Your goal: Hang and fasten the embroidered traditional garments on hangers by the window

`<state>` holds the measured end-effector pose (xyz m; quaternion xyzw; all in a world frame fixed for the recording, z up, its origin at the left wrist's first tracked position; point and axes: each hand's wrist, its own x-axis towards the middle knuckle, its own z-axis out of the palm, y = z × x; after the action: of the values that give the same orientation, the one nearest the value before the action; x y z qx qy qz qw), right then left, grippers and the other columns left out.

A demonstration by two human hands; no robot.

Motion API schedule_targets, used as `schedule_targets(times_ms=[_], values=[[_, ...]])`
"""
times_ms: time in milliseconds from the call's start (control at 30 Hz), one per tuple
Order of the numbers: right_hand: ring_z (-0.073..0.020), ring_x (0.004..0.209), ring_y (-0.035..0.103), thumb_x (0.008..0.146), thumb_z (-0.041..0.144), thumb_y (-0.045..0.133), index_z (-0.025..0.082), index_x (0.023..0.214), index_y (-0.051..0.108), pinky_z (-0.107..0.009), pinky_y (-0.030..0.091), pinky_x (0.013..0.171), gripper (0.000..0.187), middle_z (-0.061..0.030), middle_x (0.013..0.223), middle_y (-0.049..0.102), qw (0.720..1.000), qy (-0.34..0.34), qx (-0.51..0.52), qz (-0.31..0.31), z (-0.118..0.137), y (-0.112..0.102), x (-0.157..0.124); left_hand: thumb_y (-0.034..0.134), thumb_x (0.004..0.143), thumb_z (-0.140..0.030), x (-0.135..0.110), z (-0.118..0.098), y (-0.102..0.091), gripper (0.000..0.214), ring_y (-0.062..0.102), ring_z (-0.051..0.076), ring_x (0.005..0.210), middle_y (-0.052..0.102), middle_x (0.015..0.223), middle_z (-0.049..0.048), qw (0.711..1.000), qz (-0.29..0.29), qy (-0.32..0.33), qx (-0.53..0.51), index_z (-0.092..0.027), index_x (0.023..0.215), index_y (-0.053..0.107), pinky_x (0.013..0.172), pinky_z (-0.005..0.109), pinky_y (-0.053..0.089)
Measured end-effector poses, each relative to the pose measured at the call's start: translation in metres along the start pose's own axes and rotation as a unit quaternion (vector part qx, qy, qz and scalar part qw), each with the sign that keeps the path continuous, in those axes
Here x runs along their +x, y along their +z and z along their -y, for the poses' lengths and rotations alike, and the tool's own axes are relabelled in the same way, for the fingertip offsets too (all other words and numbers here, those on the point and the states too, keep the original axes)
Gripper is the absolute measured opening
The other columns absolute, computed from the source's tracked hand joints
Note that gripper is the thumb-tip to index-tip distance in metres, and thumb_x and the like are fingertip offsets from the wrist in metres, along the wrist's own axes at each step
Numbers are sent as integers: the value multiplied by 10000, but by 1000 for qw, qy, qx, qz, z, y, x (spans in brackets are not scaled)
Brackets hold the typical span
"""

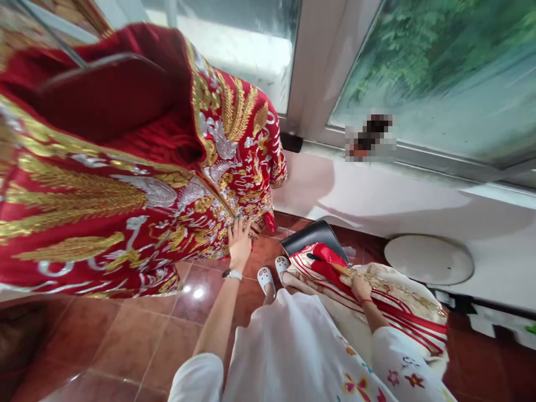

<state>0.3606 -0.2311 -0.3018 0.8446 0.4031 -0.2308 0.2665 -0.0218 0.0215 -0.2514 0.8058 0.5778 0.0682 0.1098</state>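
A red jacket (125,184) with heavy gold and silver embroidery hangs on a hanger at the upper left. My left hand (240,241), with a watch on the wrist, reaches up to the jacket's front hem by its central opening, fingers stretched against the cloth. My right hand (360,287) rests on a cream and red embroidered garment (402,312) draped over a black chair (312,237) at my right side; its fingers curl down onto the fabric.
Red-brown floor tiles (125,346) lie below. A white wall ledge and windows (419,67) run along the back. A round white disc (429,259) leans by the wall. My white slippers (268,279) show near the chair.
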Motion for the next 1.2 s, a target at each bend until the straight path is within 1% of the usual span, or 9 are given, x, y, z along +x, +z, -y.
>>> schedule_targets(times_ms=[167,300,467,567,667,767,933,1067,1200], values=[[-302,916,718,873,47,341,102,1149,682,-405,531,798,442,-212,994,726,994,-101,9,-39,-1,-47,-10,524,843,-150,-64,-28,19,678,217,367,1494,186,1637,179,990,51,-82,-104,-165,1504,374,1192,567,239],[-283,1084,681,886,142,369,213,1216,681,-420,505,963,459,-135,1150,724,940,-314,123,-56,15,-117,-29,596,817,-226,-96,-29,11,717,247,361,1488,280,1607,178,989,60,-65,-119,-213,1498,371,1159,662,204],[-276,1104,660,933,386,447,215,1189,705,-438,490,1022,402,-112,1175,715,819,-494,291,-19,51,-214,-65,441,946,-217,-129,3,-54,340,685,197,1054,719,1166,73,991,-20,-5,-133,-232,1225,634,927,344,539],[-242,1051,667,898,425,548,231,1414,521,-433,517,988,553,-113,1226,682,765,-547,339,-26,94,-258,-89,432,963,-208,-150,14,-95,277,721,174,793,761,937,48,991,-121,18,-58,-217,1059,691,678,259,552],[-188,982,680,930,415,507,261,1546,272,-413,539,944,677,-119,1324,620,688,-605,398,-47,149,-293,-120,460,964,-233,-162,11,-128,252,713,188,720,760,856,54,975,-215,38,43,-213,1027,703,609,261,525],[-166,847,679,987,409,425,243,1388,509,-363,559,845,442,-116,1210,678,623,-664,409,-65,193,-323,-159,430,979,-252,-163,4,-154,289,709,185,687,761,825,60,956,-275,22,96,-215,1012,714,593,257,514],[-133,637,639,1021,462,358,187,1138,623,-308,541,680,400,-71,922,709,549,-724,408,-94,221,-378,-204,382,995,-298,-155,4,-200,359,726,188,731,778,879,79,934,-331,-14,136,-230,1003,735,633,251,524],[-142,645,638,1005,555,338,177,1063,613,-302,540,636,471,-60,819,681,479,-793,375,-37,238,-440,-217,386,1001,-336,-130,12,-254,370,728,173,749,783,915,73,928,-352,-28,120,-210,1016,734,623,226,497],[-128,610,616,973,637,337,185,1041,595,-294,546,621,525,-41,768,655,456,-793,402,-44,261,-498,-225,412,993,-351,-91,22,-312,355,712,185,707,777,928,77,928,-345,-79,116,-201,1054,728,574,237,443]])
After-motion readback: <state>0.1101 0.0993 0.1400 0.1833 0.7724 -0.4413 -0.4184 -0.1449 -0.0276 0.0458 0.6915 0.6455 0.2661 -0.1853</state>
